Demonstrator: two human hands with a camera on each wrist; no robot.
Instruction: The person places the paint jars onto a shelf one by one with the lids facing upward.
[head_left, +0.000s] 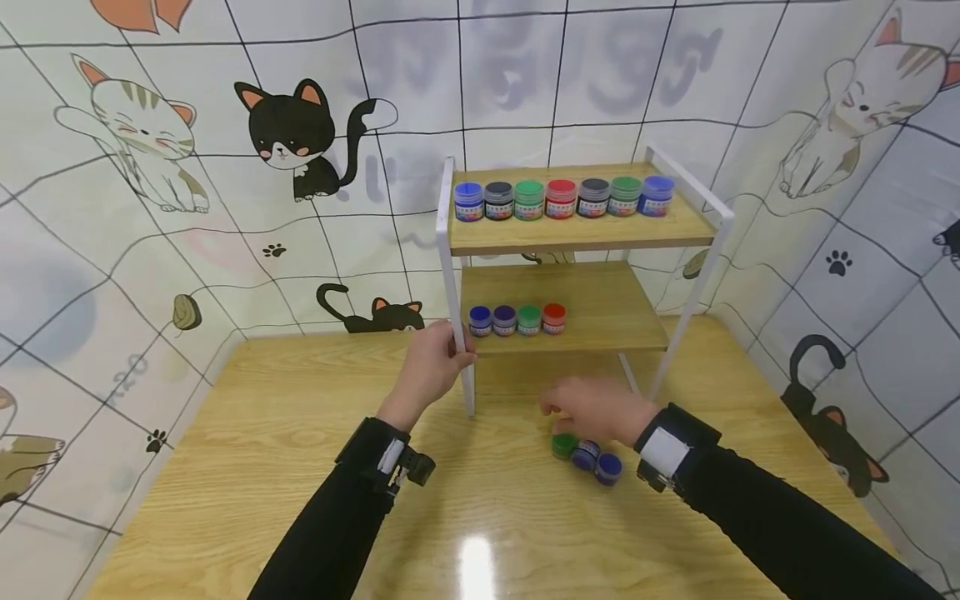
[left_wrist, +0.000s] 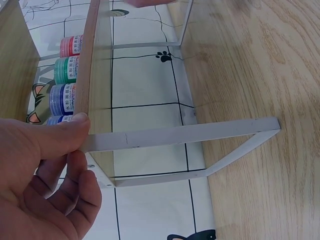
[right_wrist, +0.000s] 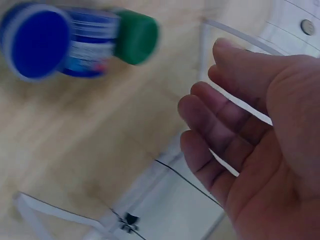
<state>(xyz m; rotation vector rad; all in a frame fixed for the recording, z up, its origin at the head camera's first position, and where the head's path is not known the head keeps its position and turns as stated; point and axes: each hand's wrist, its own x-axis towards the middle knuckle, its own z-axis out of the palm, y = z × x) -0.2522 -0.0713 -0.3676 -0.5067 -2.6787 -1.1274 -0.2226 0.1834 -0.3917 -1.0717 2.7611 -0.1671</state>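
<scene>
My left hand (head_left: 431,367) grips the left white metal leg (left_wrist: 180,135) of a two-tier wooden shelf (head_left: 611,304), its thumb against the lower board's edge. Over the table, just beyond three small paint jars, hovers my right hand (head_left: 600,407); its fingers are loosely curled and nothing shows between them in the right wrist view. Those jars lie close together: one with a green lid (right_wrist: 137,37), a blue one (right_wrist: 90,45) beside it, and another blue jar (right_wrist: 40,42) nearest me. On the lower board, small paint jars (head_left: 528,320) stand in a row toward the left.
Larger paint jars (head_left: 561,198) in several colours line the upper board (head_left: 585,237). The wooden table (head_left: 315,475) extends around the shelf. Behind and at both sides hangs a white cat-patterned backdrop (head_left: 420,167). The shelf's right leg (head_left: 686,321) stands just beyond my right hand.
</scene>
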